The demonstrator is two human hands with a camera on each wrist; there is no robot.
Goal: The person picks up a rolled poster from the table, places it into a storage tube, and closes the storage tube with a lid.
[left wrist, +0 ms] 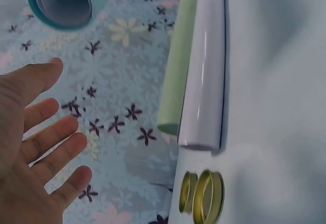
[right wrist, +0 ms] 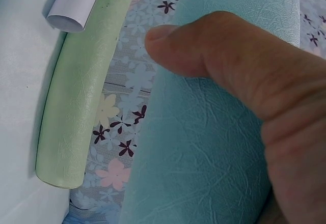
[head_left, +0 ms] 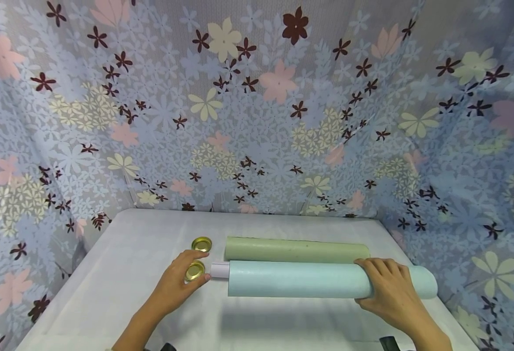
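My right hand (head_left: 388, 292) grips a light blue textured tube (head_left: 296, 279) near its right end, holding it raised and level above the table. In the left wrist view the tube's near end is open and hollow. My left hand (head_left: 175, 280) holds nothing; in that view its fingers are spread and apart from the tube's open end. On the table lies a rolled white paper tube (left wrist: 204, 66), beside a light green tube (left wrist: 175, 81). Two gold metal lids (left wrist: 208, 196) stand near the ends of these rolls. From the head view the blue tube hides most of the white roll (head_left: 219, 270).
A white-covered table (head_left: 107, 292) bears everything here. Floral fabric (head_left: 257, 122) hangs behind it and along both sides. Two dark objects (head_left: 388, 343) poke in at the bottom edge of the head view.
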